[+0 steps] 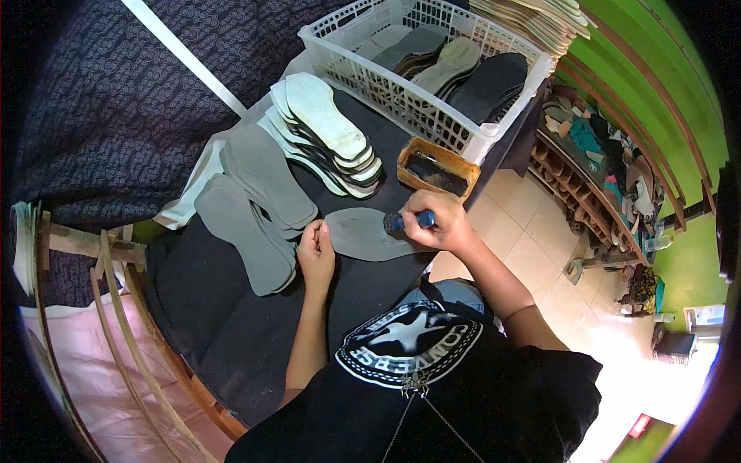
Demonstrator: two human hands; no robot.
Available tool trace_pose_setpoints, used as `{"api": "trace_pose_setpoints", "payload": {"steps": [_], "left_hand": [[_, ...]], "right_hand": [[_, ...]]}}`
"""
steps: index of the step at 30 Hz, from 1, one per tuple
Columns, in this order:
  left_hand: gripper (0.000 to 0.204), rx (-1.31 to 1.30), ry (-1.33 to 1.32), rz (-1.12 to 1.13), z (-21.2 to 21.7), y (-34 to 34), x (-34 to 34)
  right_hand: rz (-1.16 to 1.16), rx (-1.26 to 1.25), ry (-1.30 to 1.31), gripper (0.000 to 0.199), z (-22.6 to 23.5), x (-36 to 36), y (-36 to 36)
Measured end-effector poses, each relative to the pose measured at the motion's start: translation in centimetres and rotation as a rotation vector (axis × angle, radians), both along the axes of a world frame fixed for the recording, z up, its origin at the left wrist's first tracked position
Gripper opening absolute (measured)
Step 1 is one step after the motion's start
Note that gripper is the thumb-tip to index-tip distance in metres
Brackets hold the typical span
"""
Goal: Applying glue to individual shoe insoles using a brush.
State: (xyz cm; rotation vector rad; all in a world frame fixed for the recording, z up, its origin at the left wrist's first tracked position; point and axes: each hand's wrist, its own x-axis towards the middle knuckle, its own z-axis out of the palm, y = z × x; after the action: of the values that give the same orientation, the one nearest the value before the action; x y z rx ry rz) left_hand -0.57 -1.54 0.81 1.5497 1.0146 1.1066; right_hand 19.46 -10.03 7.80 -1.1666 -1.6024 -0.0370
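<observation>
A single grey shoe insole (359, 234) lies on the black-covered table. My left hand (316, 253) is closed, its fingertips pinching the insole's left end. My right hand (441, 219) grips a brush (425, 219) with a blue handle, and its dark bristles touch the insole's right part. Just beyond that hand stands a yellowish, stained rectangular tub (438, 171) with dark, wet-looking stuff inside. Two overlapping stacks of grey insoles (239, 231) lie left of my left hand. Farther back is a fanned stack of whitish insoles (328, 116) with dark edges.
A white plastic crate (401, 104) at the back holds several insole stacks in grey, beige and black. More pale sheets (532, 23) are piled behind it. Wooden rails (123, 301) run along the left. At right, a wooden shelf (590, 193) carries scraps above the tiled floor (532, 231).
</observation>
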Motion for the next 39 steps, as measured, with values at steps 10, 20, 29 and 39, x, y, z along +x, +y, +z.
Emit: {"api": "trace_pose_setpoints", "payload": {"steps": [10, 20, 29, 39], "left_hand": [[0.016, -0.021, 0.078, 0.027, 0.0, -0.1, -0.3], [0.017, 0.015, 0.075, 0.029, -0.2, 0.1, -0.2], [0.017, 0.069, 0.101, 0.041, 0.0, -0.2, -0.2], [0.016, 0.188, 0.264, 0.102, 1.3, -1.0, -0.4]], "right_hand": [[-0.197, -0.049, 0.139, 0.013, 0.2, 2.3, -2.5], [0.001, -0.055, 0.262, 0.011, -0.9, 0.6, -1.8], [-0.138, -0.080, 0.219, 0.010, 0.4, 2.1, -2.8], [-0.061, -0.032, 0.270, 0.013, -0.6, 2.7, -3.0]]}}
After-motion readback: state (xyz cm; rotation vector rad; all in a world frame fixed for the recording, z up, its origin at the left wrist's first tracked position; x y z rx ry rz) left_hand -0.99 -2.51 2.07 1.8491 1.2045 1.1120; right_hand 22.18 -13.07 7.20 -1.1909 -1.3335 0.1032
